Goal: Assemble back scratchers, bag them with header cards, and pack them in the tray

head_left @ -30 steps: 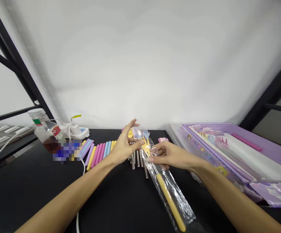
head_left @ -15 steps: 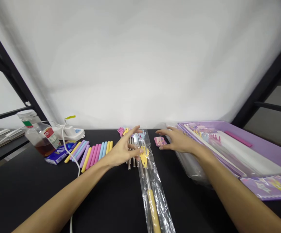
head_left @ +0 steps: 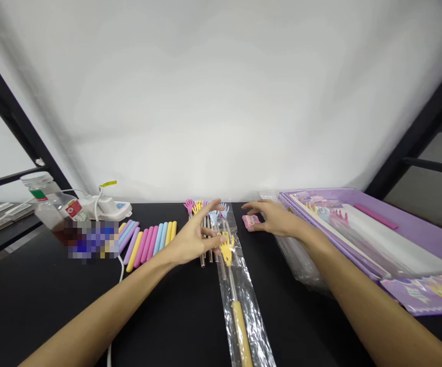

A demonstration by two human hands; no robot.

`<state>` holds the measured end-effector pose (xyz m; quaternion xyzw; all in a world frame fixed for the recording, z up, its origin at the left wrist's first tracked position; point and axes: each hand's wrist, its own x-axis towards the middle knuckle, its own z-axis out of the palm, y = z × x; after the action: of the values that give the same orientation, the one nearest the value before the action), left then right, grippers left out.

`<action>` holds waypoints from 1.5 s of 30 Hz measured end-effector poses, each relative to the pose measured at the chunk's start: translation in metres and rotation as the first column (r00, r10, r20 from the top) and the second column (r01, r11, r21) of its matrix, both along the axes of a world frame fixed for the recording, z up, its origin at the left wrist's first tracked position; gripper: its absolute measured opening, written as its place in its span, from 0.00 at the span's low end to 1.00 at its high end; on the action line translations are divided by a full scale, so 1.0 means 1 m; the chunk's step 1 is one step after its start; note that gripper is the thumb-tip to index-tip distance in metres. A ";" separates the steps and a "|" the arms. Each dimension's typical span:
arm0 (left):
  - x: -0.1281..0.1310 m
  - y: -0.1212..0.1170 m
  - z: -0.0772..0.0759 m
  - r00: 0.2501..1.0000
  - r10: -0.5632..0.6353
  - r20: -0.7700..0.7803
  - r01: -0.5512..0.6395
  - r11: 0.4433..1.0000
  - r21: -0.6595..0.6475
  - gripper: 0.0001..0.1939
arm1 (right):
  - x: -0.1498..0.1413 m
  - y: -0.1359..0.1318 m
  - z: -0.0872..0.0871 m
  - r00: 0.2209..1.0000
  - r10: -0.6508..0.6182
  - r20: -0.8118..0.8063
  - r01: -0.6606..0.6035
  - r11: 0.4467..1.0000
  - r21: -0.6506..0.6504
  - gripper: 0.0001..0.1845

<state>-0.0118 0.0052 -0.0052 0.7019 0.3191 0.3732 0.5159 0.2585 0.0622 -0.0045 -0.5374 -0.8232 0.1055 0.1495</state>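
A yellow hand-shaped back scratcher (head_left: 227, 250) with a metal rod and yellow handle lies inside a clear plastic bag (head_left: 249, 290). At the bag's left edge, my left hand (head_left: 196, 234) pinches the plastic between thumb and curled fingers, its index finger stretched out. My right hand (head_left: 276, 218) is open over a small stack of pink cards (head_left: 250, 221); the thumb touches the stack's near side and the fingers arch above. Behind my left hand lie several more back scratchers (head_left: 198, 205) with pink, yellow and blue heads, their rods partly hidden.
Coloured handle tubes (head_left: 150, 243) lie in a row at left. Beyond them stand a jar (head_left: 58, 206) with dark liquid and a white power strip (head_left: 119, 208) with a cable. Stacked clear bags (head_left: 301, 262) and a purple box (head_left: 427, 244) of packed scratchers occupy the right.
My right hand has let go of the bagged scratcher and moved right to the pink cards. The bag now lies straighter on the table; my left hand stays at its edge.
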 end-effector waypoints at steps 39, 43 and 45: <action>0.001 0.001 -0.007 1.000 -0.016 0.010 0.017 1.000 -0.012 0.44 | -0.003 -0.008 0.012 0.986 -0.007 -0.166 0.039 0.981 0.193 0.23; 0.002 0.001 -0.006 1.000 -0.021 0.015 0.021 1.000 -0.002 0.45 | -0.007 -0.024 0.030 0.852 0.044 -0.521 0.092 0.968 0.233 0.25; 0.002 0.000 -0.005 1.000 -0.017 0.009 0.017 1.000 0.002 0.45 | -0.011 -0.033 0.038 0.790 0.043 -0.612 0.095 0.977 0.191 0.23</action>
<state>-0.0097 0.0055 -0.0101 0.7032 0.3106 0.3724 0.5199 0.2470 0.0295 0.0339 -0.4666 -0.7292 0.1834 0.4657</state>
